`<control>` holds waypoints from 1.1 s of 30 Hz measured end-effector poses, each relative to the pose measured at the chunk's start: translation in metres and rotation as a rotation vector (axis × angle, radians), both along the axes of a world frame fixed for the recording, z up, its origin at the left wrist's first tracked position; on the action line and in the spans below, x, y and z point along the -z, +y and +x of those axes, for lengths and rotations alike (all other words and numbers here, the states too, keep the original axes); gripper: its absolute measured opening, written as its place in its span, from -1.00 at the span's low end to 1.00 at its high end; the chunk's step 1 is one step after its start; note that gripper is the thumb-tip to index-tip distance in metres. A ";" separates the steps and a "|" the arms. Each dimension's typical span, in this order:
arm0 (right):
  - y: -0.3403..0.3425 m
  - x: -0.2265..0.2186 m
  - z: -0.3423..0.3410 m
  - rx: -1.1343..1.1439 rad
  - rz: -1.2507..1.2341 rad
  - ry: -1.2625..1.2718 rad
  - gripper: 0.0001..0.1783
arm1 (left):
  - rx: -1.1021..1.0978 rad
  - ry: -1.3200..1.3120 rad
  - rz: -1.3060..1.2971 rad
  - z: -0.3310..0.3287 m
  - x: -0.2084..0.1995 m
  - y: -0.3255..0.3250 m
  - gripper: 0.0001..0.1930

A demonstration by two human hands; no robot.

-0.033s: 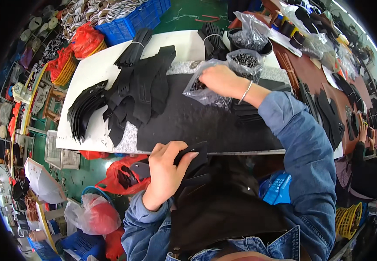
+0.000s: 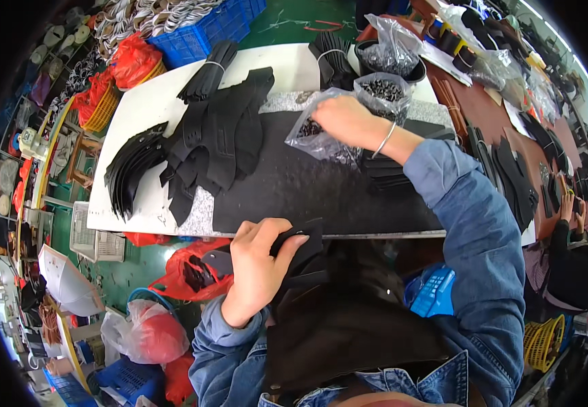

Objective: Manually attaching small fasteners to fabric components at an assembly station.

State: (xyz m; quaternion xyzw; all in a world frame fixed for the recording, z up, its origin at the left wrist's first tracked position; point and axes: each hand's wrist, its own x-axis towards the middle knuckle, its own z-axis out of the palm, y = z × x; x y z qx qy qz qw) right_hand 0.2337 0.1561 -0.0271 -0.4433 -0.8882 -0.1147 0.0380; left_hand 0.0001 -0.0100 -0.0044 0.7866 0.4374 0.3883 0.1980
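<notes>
Just in front of the table's near edge, my left hand [image 2: 257, 268] pinches a flat black strap piece [image 2: 309, 245] between thumb and fingers. Another end of black material sticks out on the left side of that hand. My right hand [image 2: 348, 121], with a bangle on the wrist, reaches into a clear plastic bag [image 2: 304, 144] of small dark parts. Its fingertips are hidden inside the bag, so their grip does not show. Behind it stands a second plastic bag [image 2: 383, 91] of similar small parts. Both bags rest at the far side of a black mat [image 2: 294, 190].
Loose black strap pieces [image 2: 223, 142] and a fanned stack [image 2: 131, 169] lie on the table's left. Tied bundles [image 2: 209, 71] sit at the back. More black pieces [image 2: 392, 176] lie under my right forearm. A red bag [image 2: 189, 275] hangs low left. Another person [image 2: 572, 271] works at right.
</notes>
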 end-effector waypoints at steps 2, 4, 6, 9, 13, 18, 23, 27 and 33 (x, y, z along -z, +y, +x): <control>0.001 0.002 0.004 -0.075 0.082 0.150 -0.90 | -0.028 -0.009 0.003 -0.001 0.002 -0.002 -0.79; -0.004 -0.004 0.003 -0.012 -0.001 0.112 -0.90 | -0.027 0.003 0.000 -0.001 0.003 -0.003 -0.79; -0.007 -0.005 0.000 -0.048 -0.021 0.173 -0.83 | -0.010 0.006 0.017 0.000 0.003 -0.004 -0.79; -0.008 -0.002 -0.007 -0.160 -0.055 0.109 -0.81 | 0.026 0.010 0.025 0.004 0.005 -0.005 -0.79; -0.001 0.000 -0.011 -0.050 -0.068 -0.007 -0.83 | 0.061 0.033 0.012 0.005 0.005 -0.009 -0.80; -0.005 -0.005 -0.006 0.039 0.017 0.091 -0.85 | 0.036 0.010 0.016 0.003 0.008 -0.007 -0.81; -0.007 -0.005 -0.001 0.004 0.071 0.116 -0.81 | 0.045 0.017 0.048 0.004 0.008 -0.002 -0.80; -0.013 -0.004 -0.010 -0.060 0.002 0.153 -0.89 | 0.089 0.019 0.052 0.009 0.008 -0.003 -0.79; -0.003 -0.003 -0.006 -0.014 -0.026 -0.023 -0.83 | 0.096 0.029 0.046 0.007 0.010 -0.003 -0.79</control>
